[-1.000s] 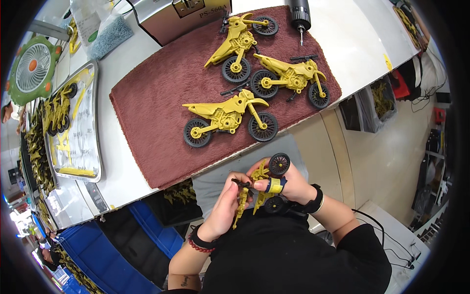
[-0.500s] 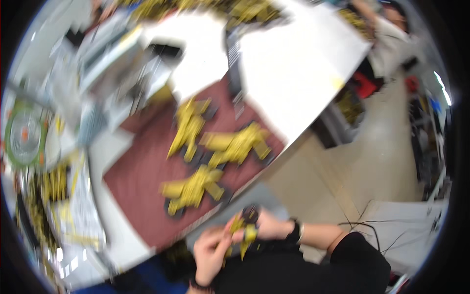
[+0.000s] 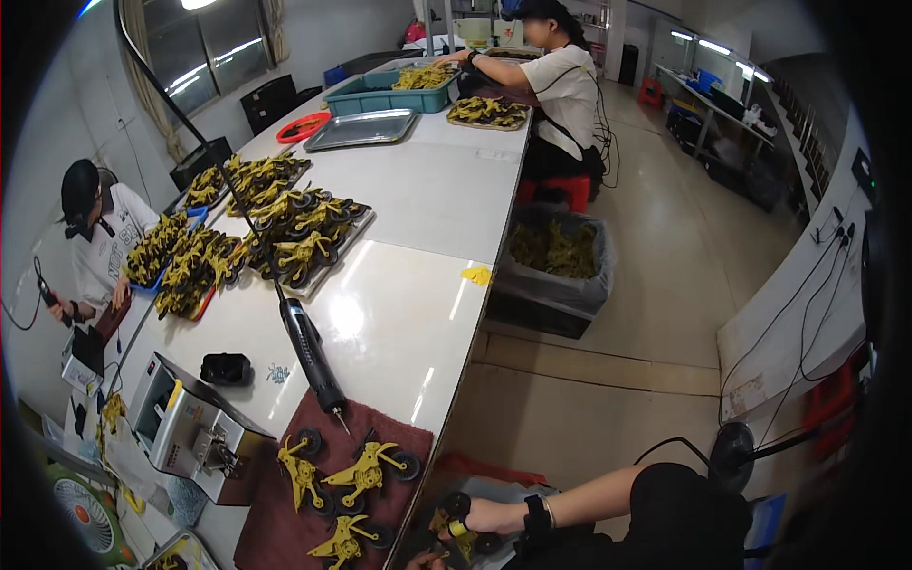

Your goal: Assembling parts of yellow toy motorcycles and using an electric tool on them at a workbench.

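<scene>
Head view: right hand clamps its fingers on a yellow toy motorcycle beside the bench; left hand (cropped low): fingers apart or together, we cannot tell. A slack grip could, we judge, drop it.

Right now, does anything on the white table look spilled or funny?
Maybe: a little patch of pale bits lies loose on the table near the black block. It looks odd because no tray holds them, though someone may have put them there.
</scene>
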